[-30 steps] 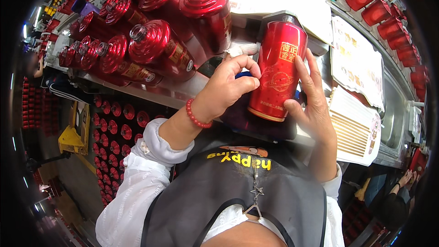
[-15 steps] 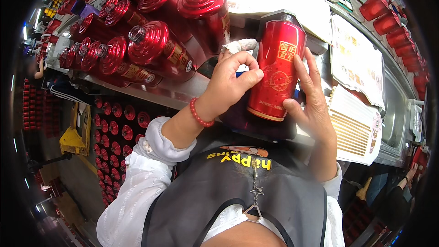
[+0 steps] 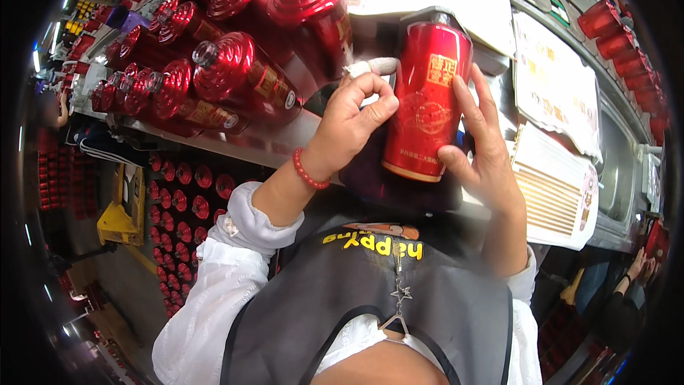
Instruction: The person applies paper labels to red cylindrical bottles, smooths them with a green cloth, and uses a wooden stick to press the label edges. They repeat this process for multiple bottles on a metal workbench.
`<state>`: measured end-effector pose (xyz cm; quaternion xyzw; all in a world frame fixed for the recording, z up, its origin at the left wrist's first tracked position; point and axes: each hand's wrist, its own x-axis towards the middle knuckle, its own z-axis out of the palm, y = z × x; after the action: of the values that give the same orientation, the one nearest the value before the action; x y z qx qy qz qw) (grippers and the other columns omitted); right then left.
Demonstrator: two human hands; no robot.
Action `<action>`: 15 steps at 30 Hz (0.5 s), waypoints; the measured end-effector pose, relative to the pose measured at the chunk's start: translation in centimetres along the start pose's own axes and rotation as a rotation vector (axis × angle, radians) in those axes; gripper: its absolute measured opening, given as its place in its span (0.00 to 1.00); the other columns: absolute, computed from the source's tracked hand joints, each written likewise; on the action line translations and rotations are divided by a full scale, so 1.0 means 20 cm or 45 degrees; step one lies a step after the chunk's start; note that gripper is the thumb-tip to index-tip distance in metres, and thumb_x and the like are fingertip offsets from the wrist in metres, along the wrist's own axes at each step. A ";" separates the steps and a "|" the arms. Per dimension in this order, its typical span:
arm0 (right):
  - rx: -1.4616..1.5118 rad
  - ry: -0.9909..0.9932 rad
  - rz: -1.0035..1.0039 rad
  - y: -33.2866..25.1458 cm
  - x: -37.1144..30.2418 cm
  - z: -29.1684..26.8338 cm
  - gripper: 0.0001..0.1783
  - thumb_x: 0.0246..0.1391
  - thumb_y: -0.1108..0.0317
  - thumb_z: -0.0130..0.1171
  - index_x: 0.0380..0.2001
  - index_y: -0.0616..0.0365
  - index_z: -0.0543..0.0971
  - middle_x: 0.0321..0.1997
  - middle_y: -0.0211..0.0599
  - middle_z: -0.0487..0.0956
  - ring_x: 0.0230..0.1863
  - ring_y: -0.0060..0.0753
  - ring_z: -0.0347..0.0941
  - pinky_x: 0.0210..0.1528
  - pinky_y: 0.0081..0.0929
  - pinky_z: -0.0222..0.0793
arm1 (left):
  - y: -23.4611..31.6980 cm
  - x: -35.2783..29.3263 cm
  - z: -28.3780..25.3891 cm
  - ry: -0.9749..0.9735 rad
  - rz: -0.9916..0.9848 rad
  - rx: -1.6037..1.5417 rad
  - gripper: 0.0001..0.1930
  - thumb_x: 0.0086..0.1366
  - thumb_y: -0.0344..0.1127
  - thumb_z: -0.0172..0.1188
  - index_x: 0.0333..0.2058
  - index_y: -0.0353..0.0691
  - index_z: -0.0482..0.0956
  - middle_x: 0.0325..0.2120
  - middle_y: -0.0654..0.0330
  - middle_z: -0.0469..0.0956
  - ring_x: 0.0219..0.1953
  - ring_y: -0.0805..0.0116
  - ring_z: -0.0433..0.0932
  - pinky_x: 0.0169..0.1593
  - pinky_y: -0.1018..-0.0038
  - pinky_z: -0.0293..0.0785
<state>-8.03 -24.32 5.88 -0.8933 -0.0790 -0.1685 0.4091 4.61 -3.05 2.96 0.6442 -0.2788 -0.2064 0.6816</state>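
Note:
A red glossy bottle [image 3: 425, 110] with gold print and a clear neck leans in front of me, its neck pointing away. My right hand [image 3: 484, 146] grips its right side, with thumb and fingertips pressed along the edge. At the bottle's left edge is my left hand [image 3: 356, 117], its thumb and index finger pinched together. Whether something small sits in that pinch is hidden. One of its fingers wears a white wrap [image 3: 370, 68] and points toward the bottle. A red bead bracelet [image 3: 310, 169] circles the left wrist.
Several red bottles [image 3: 228, 68] with ridged shoulders stand on the metal bench at left. White printed sheets [image 3: 556, 89] and a gold-striped sheet [image 3: 548, 185] lie at right. Red containers [image 3: 616, 46] line the far right. Crated bottles [image 3: 182, 203] stand below the bench. Another person's hands [image 3: 641, 264] show far right.
My left thumb has drawn back from the bottle's front to its left edge. The bottle has turned slightly under my right hand. The red containers at upper right have shifted right and nearer.

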 end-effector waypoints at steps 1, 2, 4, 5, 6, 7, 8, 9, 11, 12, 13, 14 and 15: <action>-0.018 0.004 -0.002 0.01 0.00 0.00 0.44 0.57 0.51 0.68 0.73 0.52 0.63 0.79 0.58 0.47 0.74 0.58 0.58 0.70 0.45 0.63 | 0.00 0.00 -0.01 -0.023 0.006 -0.054 0.08 0.71 0.37 0.60 0.37 0.39 0.77 0.34 0.66 0.74 0.39 0.75 0.70 0.50 0.74 0.66; 0.090 0.008 0.021 0.01 0.00 0.01 0.43 0.59 0.49 0.66 0.73 0.52 0.63 0.79 0.57 0.47 0.70 0.54 0.64 0.68 0.43 0.64 | 0.00 0.01 -0.01 -0.048 0.013 -0.110 0.08 0.72 0.37 0.60 0.38 0.39 0.77 0.34 0.66 0.73 0.39 0.77 0.69 0.48 0.76 0.67; 0.148 -0.001 0.056 0.03 -0.01 0.01 0.41 0.62 0.48 0.63 0.73 0.50 0.63 0.79 0.55 0.47 0.66 0.50 0.68 0.67 0.42 0.65 | -0.03 -0.01 0.02 0.056 0.130 -0.109 0.09 0.74 0.38 0.57 0.41 0.38 0.76 0.39 0.65 0.72 0.40 0.80 0.68 0.48 0.78 0.67; 0.190 0.008 0.059 0.04 -0.01 0.02 0.40 0.63 0.48 0.62 0.73 0.49 0.63 0.79 0.54 0.47 0.65 0.50 0.69 0.67 0.42 0.66 | -0.01 -0.02 0.02 0.152 0.162 -0.054 0.10 0.75 0.39 0.57 0.42 0.38 0.76 0.43 0.63 0.73 0.43 0.79 0.69 0.50 0.77 0.68; 0.175 0.023 0.050 0.04 -0.02 0.02 0.41 0.62 0.48 0.63 0.73 0.49 0.63 0.79 0.54 0.47 0.64 0.50 0.69 0.67 0.43 0.66 | -0.01 -0.02 0.04 0.208 0.331 0.061 0.15 0.74 0.43 0.57 0.50 0.37 0.78 0.54 0.56 0.72 0.52 0.70 0.70 0.59 0.72 0.65; 0.160 0.037 0.040 0.04 -0.02 0.03 0.41 0.62 0.49 0.63 0.73 0.48 0.63 0.80 0.54 0.47 0.64 0.50 0.69 0.67 0.43 0.66 | 0.00 -0.01 0.04 0.139 0.421 0.177 0.18 0.74 0.44 0.58 0.54 0.38 0.77 0.57 0.54 0.69 0.56 0.67 0.68 0.62 0.70 0.63; 0.146 0.049 0.023 0.04 -0.02 0.04 0.41 0.62 0.49 0.63 0.74 0.48 0.62 0.80 0.53 0.46 0.63 0.50 0.70 0.67 0.43 0.67 | 0.02 -0.01 0.03 0.073 0.514 0.296 0.21 0.73 0.45 0.58 0.57 0.39 0.76 0.60 0.52 0.67 0.59 0.63 0.66 0.64 0.67 0.60; 0.155 0.037 0.047 0.03 -0.02 0.04 0.42 0.62 0.47 0.62 0.74 0.49 0.61 0.80 0.54 0.46 0.69 0.52 0.61 0.69 0.45 0.62 | 0.03 -0.01 0.02 0.009 0.608 0.415 0.24 0.73 0.46 0.59 0.61 0.39 0.76 0.64 0.50 0.65 0.62 0.60 0.64 0.67 0.65 0.58; 0.173 0.013 0.085 0.02 -0.02 0.03 0.45 0.62 0.42 0.60 0.75 0.52 0.59 0.80 0.54 0.46 0.80 0.58 0.44 0.74 0.50 0.54 | 0.05 0.00 0.00 -0.104 0.653 0.589 0.29 0.70 0.50 0.62 0.65 0.45 0.74 0.65 0.48 0.63 0.65 0.52 0.60 0.70 0.60 0.53; 0.165 0.006 0.075 0.02 -0.02 0.03 0.45 0.62 0.42 0.60 0.75 0.52 0.59 0.80 0.55 0.46 0.80 0.58 0.44 0.74 0.50 0.53 | 0.05 0.00 0.00 -0.123 0.666 0.621 0.28 0.69 0.50 0.63 0.64 0.46 0.75 0.65 0.48 0.63 0.65 0.52 0.60 0.70 0.60 0.53; 0.157 -0.002 0.065 0.02 -0.02 0.03 0.46 0.61 0.43 0.61 0.75 0.52 0.59 0.80 0.55 0.46 0.80 0.58 0.44 0.75 0.50 0.52 | 0.04 -0.01 0.01 -0.141 0.679 0.654 0.28 0.68 0.50 0.63 0.63 0.47 0.76 0.65 0.48 0.63 0.66 0.51 0.59 0.70 0.59 0.53; 0.133 -0.003 0.043 0.02 -0.01 0.02 0.46 0.61 0.45 0.63 0.74 0.52 0.60 0.80 0.55 0.46 0.77 0.57 0.49 0.73 0.49 0.55 | 0.03 0.00 0.01 -0.130 0.662 0.609 0.29 0.67 0.53 0.64 0.63 0.47 0.77 0.66 0.45 0.62 0.66 0.48 0.59 0.71 0.58 0.51; 0.111 -0.005 0.025 0.02 -0.01 0.01 0.46 0.60 0.46 0.64 0.74 0.52 0.60 0.80 0.56 0.46 0.73 0.56 0.54 0.72 0.47 0.57 | 0.04 0.00 0.01 -0.136 0.662 0.643 0.29 0.67 0.53 0.63 0.63 0.47 0.77 0.66 0.45 0.62 0.66 0.48 0.59 0.71 0.58 0.51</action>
<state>-7.96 -24.47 5.38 -0.8757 -0.0783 -0.1591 0.4491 4.51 -3.10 3.77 0.6882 -0.5107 0.0157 0.5151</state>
